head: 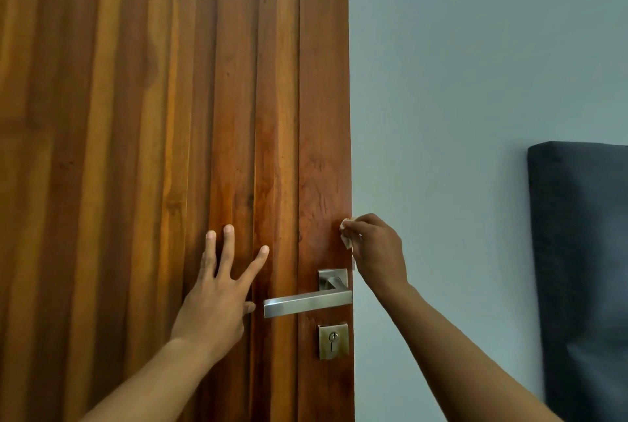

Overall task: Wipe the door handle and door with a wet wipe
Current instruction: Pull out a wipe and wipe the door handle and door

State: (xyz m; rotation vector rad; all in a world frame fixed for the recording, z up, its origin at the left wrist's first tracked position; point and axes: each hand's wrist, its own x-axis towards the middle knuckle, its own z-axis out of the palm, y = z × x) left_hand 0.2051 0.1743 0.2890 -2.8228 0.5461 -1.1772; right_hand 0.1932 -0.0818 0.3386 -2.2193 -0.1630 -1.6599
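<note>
A brown wooden door (170, 115) with vertical grooves fills the left half of the head view. Its steel lever handle (306, 302) points left from a square plate, with a keyhole plate (333, 340) below it. My right hand (377, 248) holds a crumpled white wet wipe (346, 233) against the door's right edge, a little above the handle. My left hand (217, 289) lies flat on the door panel with fingers spread, just left of the lever's tip.
A pale grey-blue wall (458, 98) lies to the right of the door edge. A dark padded panel (581, 268) stands against that wall at the far right.
</note>
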